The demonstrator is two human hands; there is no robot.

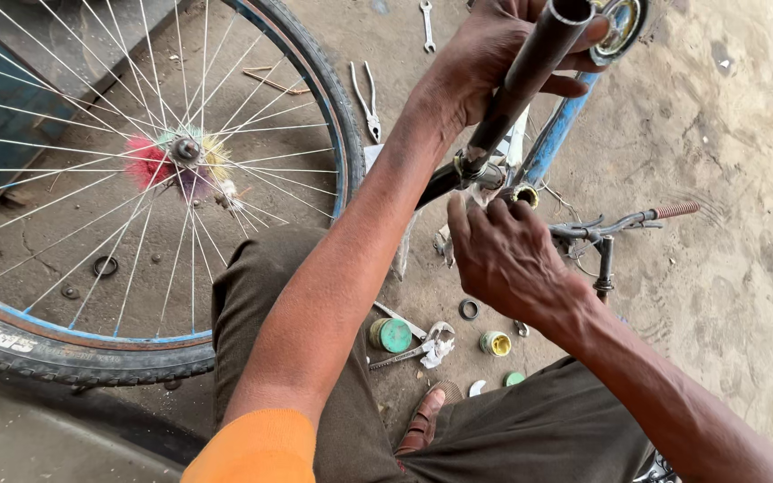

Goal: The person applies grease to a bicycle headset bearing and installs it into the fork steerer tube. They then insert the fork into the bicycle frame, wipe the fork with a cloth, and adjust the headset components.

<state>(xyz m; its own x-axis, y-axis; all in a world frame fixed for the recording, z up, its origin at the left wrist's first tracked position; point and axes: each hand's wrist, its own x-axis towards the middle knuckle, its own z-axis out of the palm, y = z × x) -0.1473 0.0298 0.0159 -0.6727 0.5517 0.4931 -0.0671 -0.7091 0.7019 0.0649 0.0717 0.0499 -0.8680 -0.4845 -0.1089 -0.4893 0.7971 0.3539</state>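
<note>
The left hand [503, 54] is cut off by the top edge; its grip is closed around the dark tube [525, 80] of the bicycle frame [555, 134]. The right hand [503, 255] pinches the frame's joint, its fingertips hidden. One spoked wheel [136, 188], one pair of pliers [367, 103], and two green caps [395, 335] lie on the floor [726, 295].
</note>
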